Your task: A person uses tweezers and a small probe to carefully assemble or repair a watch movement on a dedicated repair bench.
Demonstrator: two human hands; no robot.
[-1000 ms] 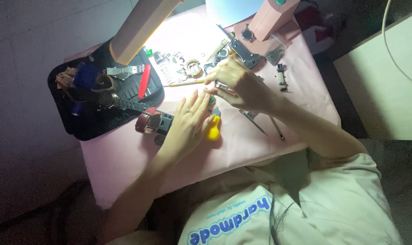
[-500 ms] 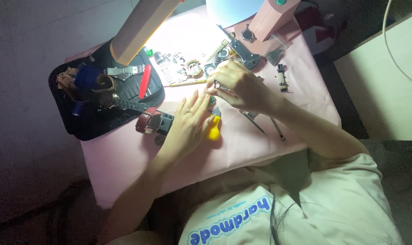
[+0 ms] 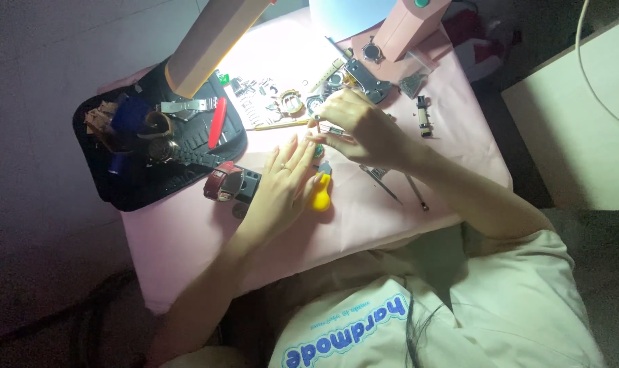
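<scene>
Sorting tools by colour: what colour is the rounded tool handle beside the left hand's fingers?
Yellow. The rounded handle shows best in the head view, beside the left hand.

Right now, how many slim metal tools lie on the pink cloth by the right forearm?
2: one slim tool just below the right hand, another beside the forearm. More may be hidden under the hands.

black tool tray [image 3: 129, 194], pink lamp [image 3: 210, 42]

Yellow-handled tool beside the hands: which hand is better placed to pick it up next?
Probably the left. The left hand lies flat and open on the pink cloth, right against the yellow-handled tool. The right hand is farther off, pinching a thin tool.
</scene>
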